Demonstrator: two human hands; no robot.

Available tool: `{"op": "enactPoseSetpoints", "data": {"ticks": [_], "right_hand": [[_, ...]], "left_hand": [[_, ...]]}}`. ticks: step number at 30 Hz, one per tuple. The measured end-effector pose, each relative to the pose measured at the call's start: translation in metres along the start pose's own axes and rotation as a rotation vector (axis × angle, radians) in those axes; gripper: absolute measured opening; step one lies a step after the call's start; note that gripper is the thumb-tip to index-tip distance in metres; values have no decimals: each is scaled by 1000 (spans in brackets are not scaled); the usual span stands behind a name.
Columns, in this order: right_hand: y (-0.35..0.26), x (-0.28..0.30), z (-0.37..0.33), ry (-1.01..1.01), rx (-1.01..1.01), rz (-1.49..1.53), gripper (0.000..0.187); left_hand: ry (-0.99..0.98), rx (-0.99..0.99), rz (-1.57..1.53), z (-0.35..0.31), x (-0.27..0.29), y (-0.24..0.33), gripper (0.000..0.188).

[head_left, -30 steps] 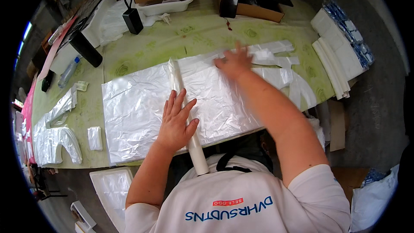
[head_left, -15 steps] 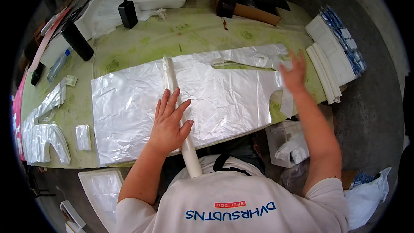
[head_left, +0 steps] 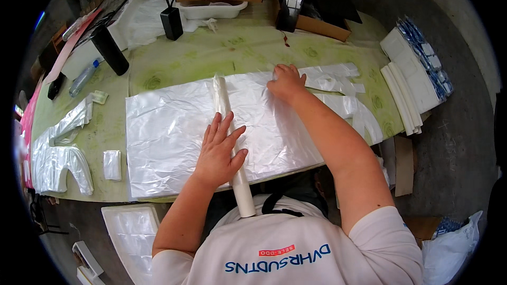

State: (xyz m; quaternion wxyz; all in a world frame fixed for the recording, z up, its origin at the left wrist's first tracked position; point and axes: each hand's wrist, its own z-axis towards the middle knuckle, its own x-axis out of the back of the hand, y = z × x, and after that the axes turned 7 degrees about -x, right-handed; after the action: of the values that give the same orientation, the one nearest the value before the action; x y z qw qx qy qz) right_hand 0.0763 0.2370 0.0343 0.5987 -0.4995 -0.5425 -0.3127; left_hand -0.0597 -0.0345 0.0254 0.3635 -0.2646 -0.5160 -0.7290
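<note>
A worker's left hand lay flat, fingers spread, on a white tube resting across a stack of clear plastic bags on the green-patterned table. The right hand, fingers loosely bent, pressed the bags' far edge; a black bottle stood well apart.

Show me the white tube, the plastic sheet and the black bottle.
white tube [head_left: 221, 95], head view, upper end.
plastic sheet [head_left: 163, 137], head view, left half.
black bottle [head_left: 110, 50], head view, mid-body.
</note>
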Motion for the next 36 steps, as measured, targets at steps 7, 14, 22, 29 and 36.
{"op": "enactPoseSetpoints", "data": {"ticks": [7, 14, 22, 29, 36], "right_hand": [[-18, -5, -84, 208, 643, 338, 68], [-64, -13, -189, -225, 916, 410, 60], [-52, -38, -214, -106, 943, 583, 34], [-31, -24, -249, -175, 959, 582, 24], [-87, -32, -245, -292, 1161, 641, 21]], "left_hand": [[157, -28, -78, -6, 0, -3, 42], [691, -151, -487, -24, 18, -9, 23], [-269, -191, -187, 4, 43, -6, 46], [85, -124, -228, -43, 37, -27, 24], [95, -215, -117, -49, 67, -7, 25]]}}
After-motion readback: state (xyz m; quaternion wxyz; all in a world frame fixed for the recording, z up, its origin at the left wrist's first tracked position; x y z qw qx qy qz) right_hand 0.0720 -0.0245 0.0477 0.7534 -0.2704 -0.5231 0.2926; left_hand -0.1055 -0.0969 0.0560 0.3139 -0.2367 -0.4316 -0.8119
